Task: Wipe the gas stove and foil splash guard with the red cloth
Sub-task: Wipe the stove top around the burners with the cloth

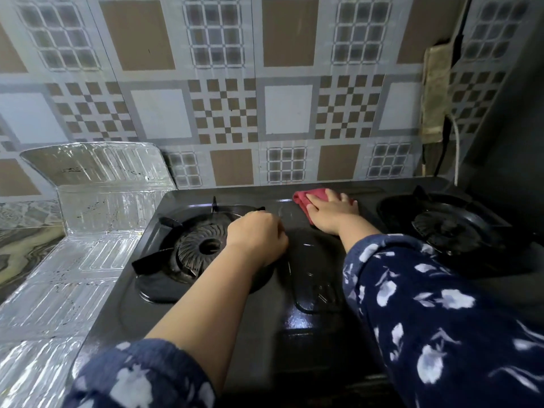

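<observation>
Red cloth (312,198) under flat, spread right hand (331,213); left hand (256,237) fisted on stove (265,304).

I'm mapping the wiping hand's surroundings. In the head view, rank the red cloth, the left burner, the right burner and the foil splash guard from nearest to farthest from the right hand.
1. Red cloth, under the right hand.
2. Right burner and left burner: too close to call.
3. Foil splash guard, far left.

cloth (312,198): red
stove (265,304): glossy black
splash guard (97,198): silver, ribbed
sleeves (435,313): navy, white flowers
wall (223,110): grey-brown checks
</observation>
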Tool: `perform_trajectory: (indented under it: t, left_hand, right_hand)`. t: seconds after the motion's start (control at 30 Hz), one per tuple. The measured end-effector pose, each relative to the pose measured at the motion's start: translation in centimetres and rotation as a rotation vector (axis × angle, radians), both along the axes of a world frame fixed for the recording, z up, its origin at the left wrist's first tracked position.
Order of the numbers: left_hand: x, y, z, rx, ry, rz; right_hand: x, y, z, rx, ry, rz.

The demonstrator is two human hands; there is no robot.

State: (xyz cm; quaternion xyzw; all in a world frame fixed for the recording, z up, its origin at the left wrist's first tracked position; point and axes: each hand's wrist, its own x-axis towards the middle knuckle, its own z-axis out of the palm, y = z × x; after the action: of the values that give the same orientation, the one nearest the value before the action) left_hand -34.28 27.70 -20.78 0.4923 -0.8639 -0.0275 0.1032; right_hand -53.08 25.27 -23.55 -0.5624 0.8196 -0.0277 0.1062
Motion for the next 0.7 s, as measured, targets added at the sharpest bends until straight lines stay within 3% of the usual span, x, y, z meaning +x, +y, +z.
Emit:
perform_trajectory:
  t: [0.17,0.37,0.57,0.7]
  left_hand:
    - [-2.2,0.3,-0.7,0.096,0.108,-0.125]
    - [-3.9,-1.1,-0.6,0.246,0.053,-0.133]
    - [-5.2,-2.9,-0.5,0.259,0.005,-0.118]
    - [-6.3,-4.5,-1.4,0.235,-0.03,-0.112]
  right_hand:
    - [1.2,6.4,0.0,0.002,0.025,0.028]
    - [0.5,12.2,-0.6,-0.056,0.012,0.087]
    - [-1.8,8.0,-0.5,-0.051,0.039,0.031]
    - [-2.9,2.3,0.1,-0.001,0.033,0.111]
